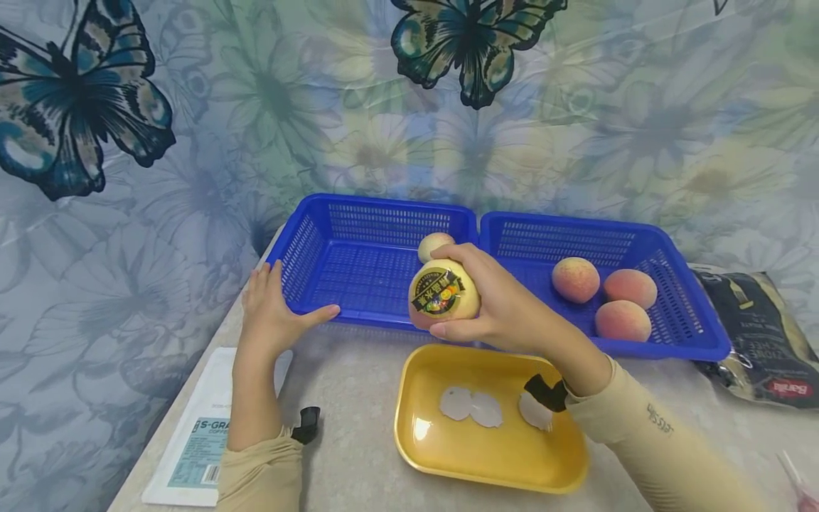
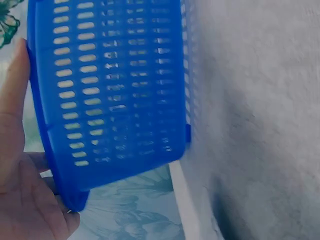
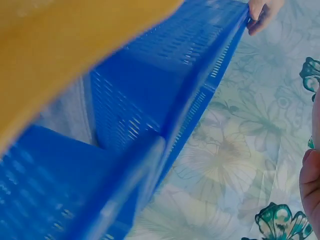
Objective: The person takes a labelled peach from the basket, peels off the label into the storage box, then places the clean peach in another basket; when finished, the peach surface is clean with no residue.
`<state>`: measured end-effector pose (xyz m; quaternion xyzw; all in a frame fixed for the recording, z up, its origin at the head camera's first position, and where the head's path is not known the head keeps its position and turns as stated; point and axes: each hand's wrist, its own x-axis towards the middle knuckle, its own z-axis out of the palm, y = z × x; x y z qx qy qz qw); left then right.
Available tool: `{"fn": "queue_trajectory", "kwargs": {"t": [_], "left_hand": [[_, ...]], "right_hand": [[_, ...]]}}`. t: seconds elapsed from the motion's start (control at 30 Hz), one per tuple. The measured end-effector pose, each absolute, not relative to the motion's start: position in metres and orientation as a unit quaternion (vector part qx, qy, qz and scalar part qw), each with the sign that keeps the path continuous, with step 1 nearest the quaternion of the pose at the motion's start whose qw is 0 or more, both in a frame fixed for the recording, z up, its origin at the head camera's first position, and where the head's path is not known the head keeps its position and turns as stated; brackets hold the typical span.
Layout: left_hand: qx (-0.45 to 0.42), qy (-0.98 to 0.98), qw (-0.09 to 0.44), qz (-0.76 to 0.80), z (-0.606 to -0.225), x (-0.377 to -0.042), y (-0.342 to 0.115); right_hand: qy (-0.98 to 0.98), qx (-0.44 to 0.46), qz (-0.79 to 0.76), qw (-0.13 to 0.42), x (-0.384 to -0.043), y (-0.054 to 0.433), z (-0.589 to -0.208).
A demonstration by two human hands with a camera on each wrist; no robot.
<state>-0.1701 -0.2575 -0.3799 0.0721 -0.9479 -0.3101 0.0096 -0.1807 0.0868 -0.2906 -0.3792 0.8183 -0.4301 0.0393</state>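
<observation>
My right hand grips a pale yellow peach with a black round label facing the head camera, raised over the front of the left blue basket. Behind it a second peach lies in that basket. My left hand holds the basket's front left corner, thumb along the front rim. The left wrist view shows fingers bent round the rim's corner. Only part of my right hand appears at the edge of the right wrist view, with its peach out of sight.
Against the left basket stands a right blue basket with several pinkish peaches. In front, a yellow tray holds thin white round pieces. A white package lies at left, a black bag at right. Butterfly-printed cloth hangs behind.
</observation>
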Motion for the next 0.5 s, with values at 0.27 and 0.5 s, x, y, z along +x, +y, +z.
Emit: {"fn": "queue_trajectory", "kwargs": {"t": [0.27,0.5], "left_hand": [[0.014,-0.947,0.076,-0.313,-0.357,-0.16,-0.228],[-0.175,-0.867,0.201,-0.421,-0.322,-0.136,-0.159]], "right_hand": [[0.832,-0.338,-0.439,0.032,-0.173,0.101,-0.303],[0.836,-0.32,-0.444,0.038,-0.172,0.107,-0.311]]}}
